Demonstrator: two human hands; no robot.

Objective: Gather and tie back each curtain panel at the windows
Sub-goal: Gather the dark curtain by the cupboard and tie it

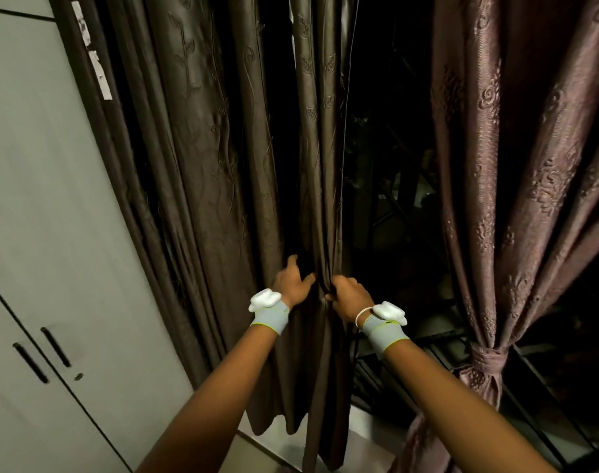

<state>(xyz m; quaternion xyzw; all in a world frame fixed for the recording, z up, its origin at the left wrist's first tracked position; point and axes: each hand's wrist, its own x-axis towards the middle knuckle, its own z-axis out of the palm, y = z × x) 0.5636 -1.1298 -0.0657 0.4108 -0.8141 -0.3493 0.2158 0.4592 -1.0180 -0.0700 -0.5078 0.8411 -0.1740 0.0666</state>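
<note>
Head view shows both hands on the dark brown curtain panel (223, 186), hanging by the grey cupboard (35, 233). The right hand (347, 295) clenches its inner edge to bunch the folds; the left hand (293, 283) lies fingers spread on the cloth, seemingly sweeping more in. The mauve panel (516, 165) opposite is already cinched by a knotted tie (487, 358).
</note>
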